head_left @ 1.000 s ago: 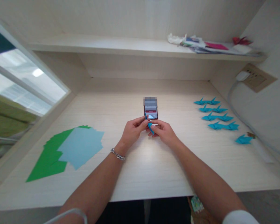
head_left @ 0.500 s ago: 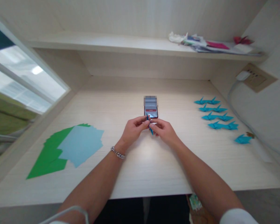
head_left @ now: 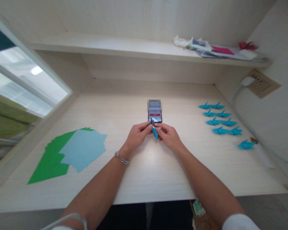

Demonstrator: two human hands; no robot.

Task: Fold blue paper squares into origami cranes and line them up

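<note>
A narrow folded piece of blue paper (head_left: 155,132) is pinched between my two hands above the desk. My left hand (head_left: 139,134) grips it from the left, thumb and fingers together. From the other side my right hand (head_left: 166,134) holds it, its thumb along the paper. One thin point sticks up and another end hangs down between the hands. Just beyond my fingertips lies a phone (head_left: 155,114) with a lit screen. Folded blue paper cranes (head_left: 214,122) stand in rows at the right, with a single crane (head_left: 246,145) nearer me.
Green paper sheets (head_left: 50,156) and light blue sheets (head_left: 84,148) lie fanned at the left. A shelf (head_left: 105,46) spans the back, with papers (head_left: 222,50) on its right. A cable (head_left: 235,99) runs from the wall socket (head_left: 262,83) down the right side.
The folded blue paper has turned slightly, and its lower part shows wider between my hands. Both hands keep their grip. The camera view has shifted a little.
</note>
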